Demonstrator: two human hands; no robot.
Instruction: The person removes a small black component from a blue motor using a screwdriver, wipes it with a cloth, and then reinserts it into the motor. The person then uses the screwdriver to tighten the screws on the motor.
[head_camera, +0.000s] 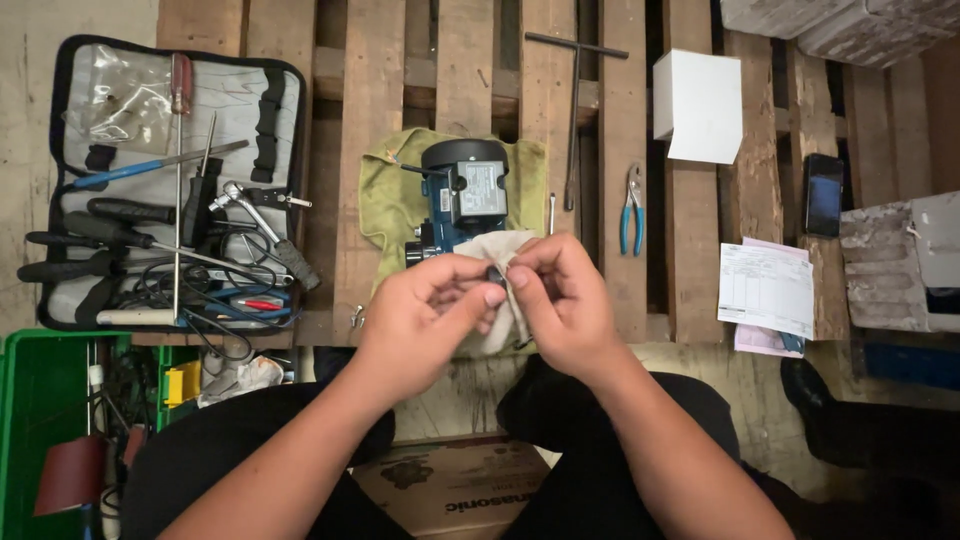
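Black part: you are pinching a small black piece (496, 272) between both hands, over the cloth (497, 290).
Left hand (425, 315): grip closing on it.
Right hand (565, 300): grip closing too.
Risk: it is likely slipping between the pallet (372, 110) slats if you loosen.

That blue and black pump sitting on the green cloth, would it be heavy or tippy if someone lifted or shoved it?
The pump looks like a compact block with a metal-looking blue body, so probably heavy for its size. It seems stiff, not floppy. Its squat shape suggests it would not easily tip, but pushed, it may drag and bunch the soft green cloth rather than slide across the wooden pallet.
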